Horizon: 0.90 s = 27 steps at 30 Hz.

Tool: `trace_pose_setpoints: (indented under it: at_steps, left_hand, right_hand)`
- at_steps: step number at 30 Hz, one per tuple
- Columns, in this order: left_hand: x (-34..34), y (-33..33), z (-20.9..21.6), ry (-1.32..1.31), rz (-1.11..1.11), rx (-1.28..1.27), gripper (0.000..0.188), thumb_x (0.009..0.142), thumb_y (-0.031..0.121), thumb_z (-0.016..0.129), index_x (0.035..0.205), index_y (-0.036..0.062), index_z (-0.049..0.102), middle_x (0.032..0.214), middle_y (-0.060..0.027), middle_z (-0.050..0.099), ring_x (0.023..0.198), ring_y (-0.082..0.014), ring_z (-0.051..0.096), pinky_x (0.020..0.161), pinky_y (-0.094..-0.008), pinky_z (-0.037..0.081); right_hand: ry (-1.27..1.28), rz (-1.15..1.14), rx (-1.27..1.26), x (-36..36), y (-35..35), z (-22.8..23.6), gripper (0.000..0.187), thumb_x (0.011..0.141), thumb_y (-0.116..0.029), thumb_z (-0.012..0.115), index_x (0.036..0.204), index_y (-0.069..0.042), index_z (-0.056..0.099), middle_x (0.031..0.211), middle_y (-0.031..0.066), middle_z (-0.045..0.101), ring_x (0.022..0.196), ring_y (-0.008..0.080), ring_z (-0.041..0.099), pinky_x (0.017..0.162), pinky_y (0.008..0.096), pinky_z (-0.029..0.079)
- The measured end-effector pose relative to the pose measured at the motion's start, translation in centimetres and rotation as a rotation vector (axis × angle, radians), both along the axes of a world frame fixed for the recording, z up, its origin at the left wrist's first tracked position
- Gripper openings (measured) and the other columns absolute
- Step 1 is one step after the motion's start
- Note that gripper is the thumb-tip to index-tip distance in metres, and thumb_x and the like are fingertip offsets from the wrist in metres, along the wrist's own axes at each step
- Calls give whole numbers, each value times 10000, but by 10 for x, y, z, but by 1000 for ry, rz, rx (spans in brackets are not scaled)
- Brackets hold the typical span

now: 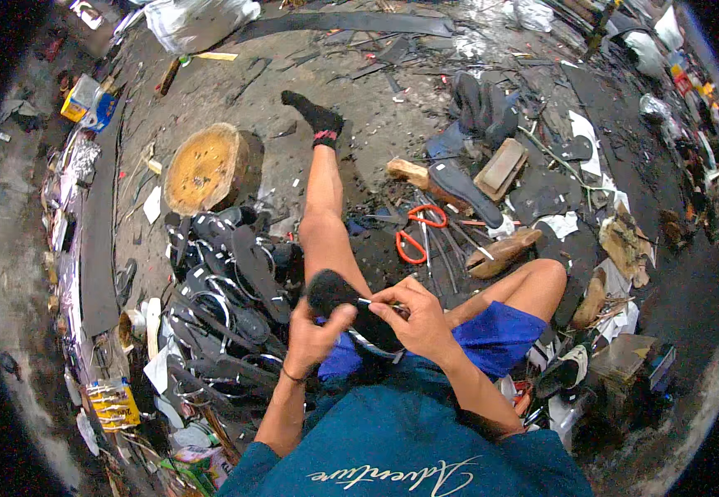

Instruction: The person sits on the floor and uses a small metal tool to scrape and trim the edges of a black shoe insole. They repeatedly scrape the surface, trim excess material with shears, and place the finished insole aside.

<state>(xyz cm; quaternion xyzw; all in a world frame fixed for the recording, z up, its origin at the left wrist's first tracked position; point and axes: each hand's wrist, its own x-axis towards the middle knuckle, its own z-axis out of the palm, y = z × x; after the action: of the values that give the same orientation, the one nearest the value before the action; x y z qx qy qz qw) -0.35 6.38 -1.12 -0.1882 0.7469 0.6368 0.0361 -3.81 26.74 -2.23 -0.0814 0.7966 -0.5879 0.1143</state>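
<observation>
A black sandal (332, 291) is held over my lap, its rounded end pointing away from me. My left hand (313, 335) grips its left side, the thumb lying across the top. My right hand (413, 316) is closed in a pinch around a thin tool (365, 302) whose pale part touches or nearly touches the sandal's right edge. Most of that tool is hidden by the fingers, so its kind is unclear. A silvery-white band (374, 348) runs along the lower part of the sandal, near my shirt.
A heap of black sandals (231, 282) lies to my left, below a round wooden block (204, 168). Ahead on the right are red-handled scissors (412, 247), a wooden shoe last (504, 253) and a rectangular block (501, 169). Scraps litter the floor.
</observation>
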Motion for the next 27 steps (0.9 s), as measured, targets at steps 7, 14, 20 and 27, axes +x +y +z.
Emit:
trace_pose_setpoints:
  at_steps: [7, 14, 20, 27]
  left_hand:
    - [2, -4, 14, 38, -308, -53, 287, 845, 133, 757, 1074, -10, 662, 974, -99, 728, 885, -171, 677, 841, -335, 542]
    - [5, -5, 5, 87, -358, -61, 351, 847, 128, 752, 1154, -1, 640, 1037, -115, 708, 945, -187, 673, 850, -337, 541]
    - [4, -2, 12, 190, -433, -223, 400, 852, 128, 743, 1204, -12, 616, 1110, -137, 662, 993, -223, 670, 888, -356, 534]
    - [8, -5, 9, 191, -486, -78, 498, 834, 115, 764, 1276, 8, 562, 1170, -96, 662, 1080, -186, 627, 969, -344, 497]
  right_hand:
    - [248, -52, 197, 10, -8, 17, 150, 863, -175, 734, 973, -76, 713, 898, 90, 609, 739, 269, 656, 622, 369, 547]
    - [445, -1, 320, 22, -12, 4, 161, 868, -148, 708, 1022, -102, 697, 918, 93, 581, 738, 290, 653, 626, 383, 552]
    - [358, 10, 269, 17, -11, 12, 174, 852, -73, 695, 1025, -57, 701, 892, 109, 588, 769, 290, 646, 655, 380, 541]
    - [-195, 127, -118, -5, 4, 11, 300, 863, -124, 744, 1115, 4, 642, 935, 112, 680, 880, 214, 672, 753, 334, 534]
